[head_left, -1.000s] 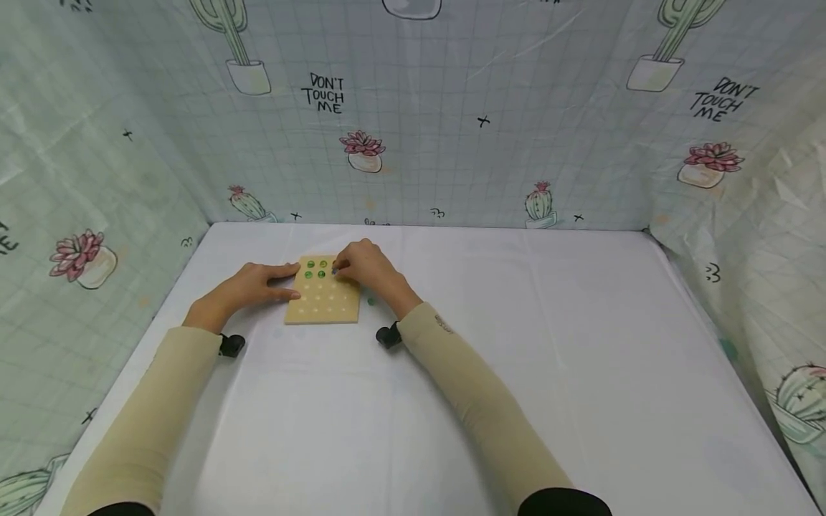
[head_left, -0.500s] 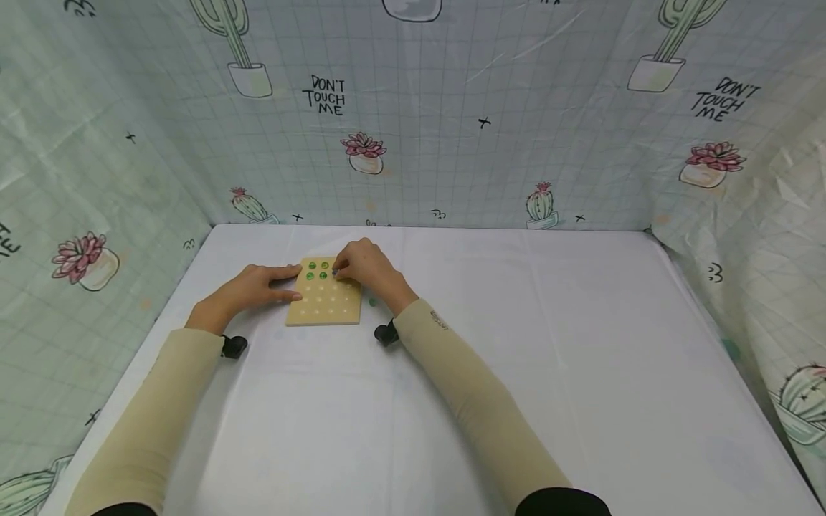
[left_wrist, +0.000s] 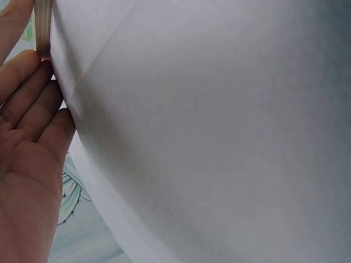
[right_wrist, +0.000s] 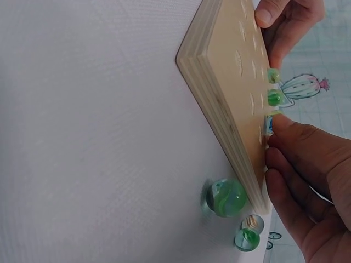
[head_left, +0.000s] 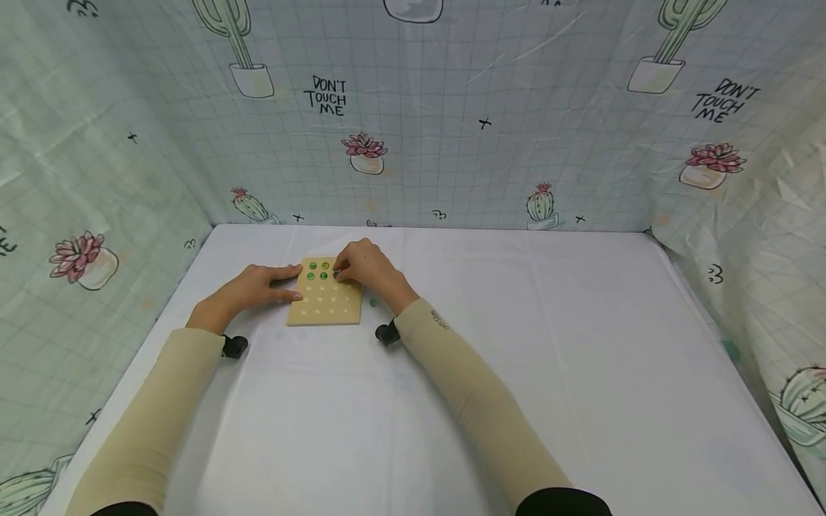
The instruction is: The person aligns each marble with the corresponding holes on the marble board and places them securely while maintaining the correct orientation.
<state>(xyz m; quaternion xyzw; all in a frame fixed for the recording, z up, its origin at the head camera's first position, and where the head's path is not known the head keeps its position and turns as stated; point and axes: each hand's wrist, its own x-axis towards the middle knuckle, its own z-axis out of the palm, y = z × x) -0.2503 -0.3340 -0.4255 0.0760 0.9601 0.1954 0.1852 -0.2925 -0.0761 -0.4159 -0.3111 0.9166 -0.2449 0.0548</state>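
A light wooden board [head_left: 324,299] with rows of dimples lies on the white table. Several green marbles [head_left: 318,271] sit in its far-left dimples. My right hand [head_left: 338,272] is over the board's far right part and pinches a marble [right_wrist: 269,121] against the board's surface beside them. My left hand [head_left: 293,284] lies flat on the table, its straight fingers [left_wrist: 33,104] touching the board's left edge [left_wrist: 43,27]. In the right wrist view the board [right_wrist: 230,87] is seen edge-on, with two seated marbles [right_wrist: 273,97] beyond my fingertips.
Three loose marbles [right_wrist: 225,198] lie on the cloth by the board's right side; one marble [head_left: 372,302] shows in the head view. Cactus-print sheets [head_left: 452,122] wall the table on three sides. White tablecloth [head_left: 548,344] stretches to the right and front.
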